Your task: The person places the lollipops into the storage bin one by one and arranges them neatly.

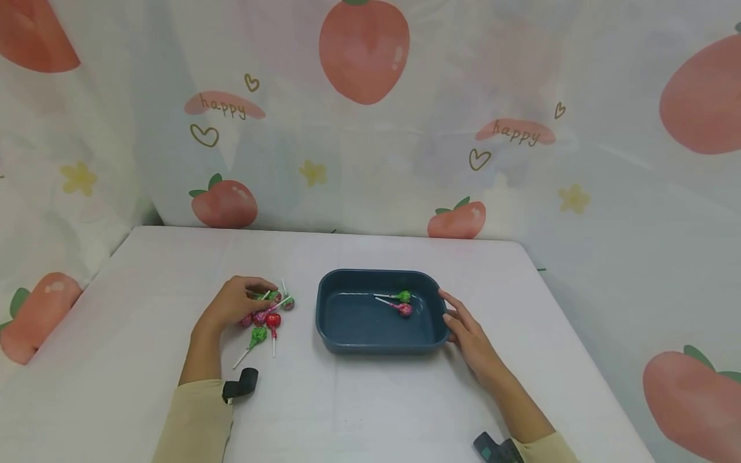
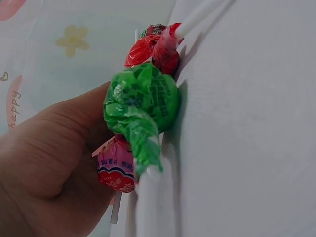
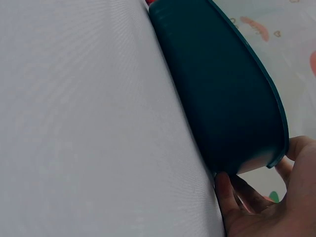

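My left hand (image 1: 237, 302) reaches over a small heap of wrapped lollipops on the left of the table. Its thumb and forefinger pinch a green-and-red lollipop (image 1: 274, 296). Around it lie pink lollipops (image 1: 259, 318), a red lollipop (image 1: 273, 320) and a green lollipop (image 1: 258, 335) with its stick toward me. Close up in the left wrist view, a green wrapper (image 2: 143, 98) hides the fingertips. My right hand (image 1: 471, 334) holds the right end of a dark blue tray (image 1: 353, 349), fingertips at the rim and thumb low against the outer wall in the right wrist view.
Inside the tray lie a green lollipop (image 1: 403, 296) and a pink lollipop (image 1: 404, 309), sticks pointing left. A white cloth (image 1: 370, 411) covers the table. Behind it hangs a patterned curtain (image 1: 376, 141) with fruit prints.
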A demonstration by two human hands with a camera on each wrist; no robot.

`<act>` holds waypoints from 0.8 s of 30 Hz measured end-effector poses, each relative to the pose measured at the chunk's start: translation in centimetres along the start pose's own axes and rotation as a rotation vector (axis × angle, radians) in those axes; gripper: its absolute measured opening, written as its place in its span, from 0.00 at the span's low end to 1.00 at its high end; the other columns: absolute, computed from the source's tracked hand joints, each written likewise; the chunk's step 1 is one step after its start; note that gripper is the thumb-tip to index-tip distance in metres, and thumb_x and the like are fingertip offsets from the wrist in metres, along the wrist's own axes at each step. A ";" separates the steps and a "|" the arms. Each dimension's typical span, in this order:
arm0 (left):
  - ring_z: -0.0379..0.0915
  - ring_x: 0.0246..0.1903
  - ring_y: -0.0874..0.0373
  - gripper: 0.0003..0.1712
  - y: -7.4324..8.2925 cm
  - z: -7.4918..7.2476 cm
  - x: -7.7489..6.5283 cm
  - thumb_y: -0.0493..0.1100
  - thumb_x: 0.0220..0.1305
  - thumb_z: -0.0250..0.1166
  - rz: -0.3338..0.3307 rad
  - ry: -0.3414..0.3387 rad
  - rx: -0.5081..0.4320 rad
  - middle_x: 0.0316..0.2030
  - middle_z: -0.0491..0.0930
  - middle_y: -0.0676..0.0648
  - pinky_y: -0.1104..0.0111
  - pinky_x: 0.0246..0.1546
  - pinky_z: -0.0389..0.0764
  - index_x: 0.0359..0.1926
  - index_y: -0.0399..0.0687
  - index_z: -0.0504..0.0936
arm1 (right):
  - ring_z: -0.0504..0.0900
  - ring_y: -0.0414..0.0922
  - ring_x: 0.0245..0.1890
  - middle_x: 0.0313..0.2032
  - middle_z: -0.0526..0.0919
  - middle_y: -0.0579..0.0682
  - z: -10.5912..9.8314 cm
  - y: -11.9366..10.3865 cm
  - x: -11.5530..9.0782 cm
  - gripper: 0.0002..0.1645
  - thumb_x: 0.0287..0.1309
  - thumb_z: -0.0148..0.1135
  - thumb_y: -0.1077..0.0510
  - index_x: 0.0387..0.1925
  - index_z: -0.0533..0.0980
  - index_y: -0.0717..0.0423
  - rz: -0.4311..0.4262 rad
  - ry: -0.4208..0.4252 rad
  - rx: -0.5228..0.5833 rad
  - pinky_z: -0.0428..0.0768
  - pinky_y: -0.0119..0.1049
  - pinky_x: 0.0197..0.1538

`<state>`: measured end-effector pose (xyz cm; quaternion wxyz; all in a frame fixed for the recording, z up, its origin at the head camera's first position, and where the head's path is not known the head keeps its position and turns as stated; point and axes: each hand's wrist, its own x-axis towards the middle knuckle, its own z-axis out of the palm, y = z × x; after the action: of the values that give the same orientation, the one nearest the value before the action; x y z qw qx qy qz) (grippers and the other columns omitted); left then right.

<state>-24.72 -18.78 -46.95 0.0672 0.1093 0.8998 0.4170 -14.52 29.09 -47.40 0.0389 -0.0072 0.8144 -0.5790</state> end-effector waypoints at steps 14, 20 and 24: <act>0.75 0.56 0.40 0.20 0.9 0.0 -0.2 0.50 0.64 0.75 -0.026 0.099 -0.036 0.54 0.82 0.40 0.42 0.57 0.75 0.55 0.48 0.88 | 0.68 0.58 0.69 0.74 0.64 0.61 0.1 0.1 0.0 0.29 0.82 0.46 0.46 0.79 0.60 0.31 -0.003 -0.007 0.007 0.76 0.27 0.55; 0.74 0.55 0.42 0.18 2.0 0.0 0.1 0.48 0.65 0.74 0.025 0.146 -0.010 0.51 0.84 0.42 0.45 0.53 0.77 0.54 0.49 0.88 | 0.68 0.58 0.69 0.74 0.63 0.61 0.0 0.1 0.1 0.29 0.82 0.46 0.45 0.79 0.59 0.30 -0.008 -0.003 -0.002 0.76 0.27 0.55; 0.76 0.53 0.44 0.17 3.1 0.3 0.3 0.47 0.64 0.76 0.085 0.161 -0.013 0.48 0.85 0.44 0.48 0.51 0.79 0.53 0.49 0.89 | 0.69 0.58 0.68 0.74 0.64 0.60 -0.1 0.2 0.1 0.29 0.82 0.46 0.46 0.79 0.60 0.30 0.004 0.005 -0.001 0.76 0.29 0.54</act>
<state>-24.52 -16.52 -44.83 -0.0225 0.1130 0.8940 0.4330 -14.57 29.19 -47.54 0.0379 -0.0040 0.8148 -0.5785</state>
